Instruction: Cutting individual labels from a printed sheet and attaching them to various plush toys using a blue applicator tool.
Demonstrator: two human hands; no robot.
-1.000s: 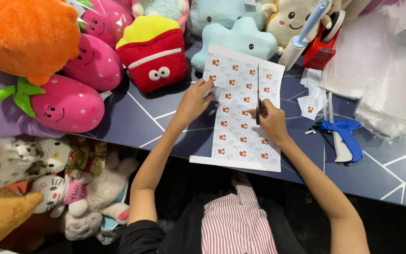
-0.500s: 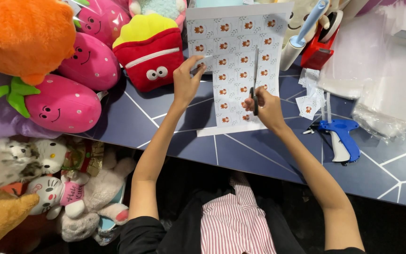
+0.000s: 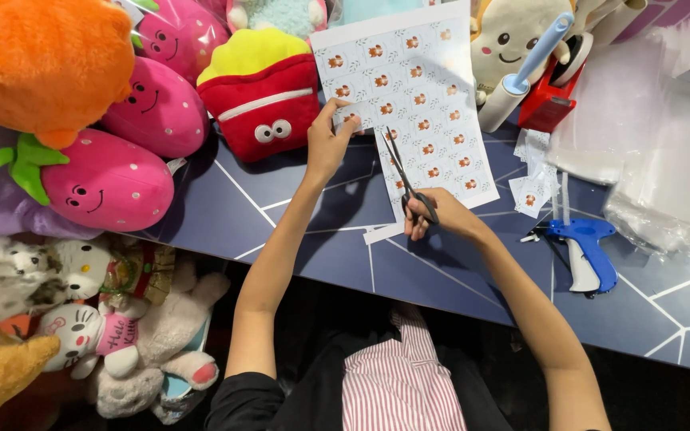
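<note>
Scissors [image 3: 409, 179] sat gripped in the right hand [image 3: 433, 217], fingers curled tight through the dark handles, blades pointing up and away into the lower left part of the sticker sheet [image 3: 413, 100]. That white sheet, printed with rows of small round orange-and-brown pictures, was lifted and tilted over the table, and the left hand [image 3: 327, 144] pinched its left edge between thumb and fingertips, clenched on the paper at the side of the cut. A narrow white strip [image 3: 383, 233] lay on the table just below the right hand. No true container showed its contents; a stack of clear plastic bags [image 3: 664, 160] lay heaped at the right, apparently with nothing in them. Near them rested a blue tagging gun [image 3: 584, 251], a few cut-out stickers [image 3: 533, 191] just beside it, and further back a red tape dispenser [image 3: 549, 96] with a white-and-blue lint roller [image 3: 517, 76] leaning against it. The surface was a dark blue table [image 3: 281, 207] crossed by thin white lines. Plush toys crowded the far and left edges: a red fries plush [image 3: 261, 100] touching the sheet's left side, pink strawberry plushes [image 3: 109, 179], a big orange plush [image 3: 41, 64], and white cat plushes [image 3: 81, 319] piled below the table's edge.
</note>
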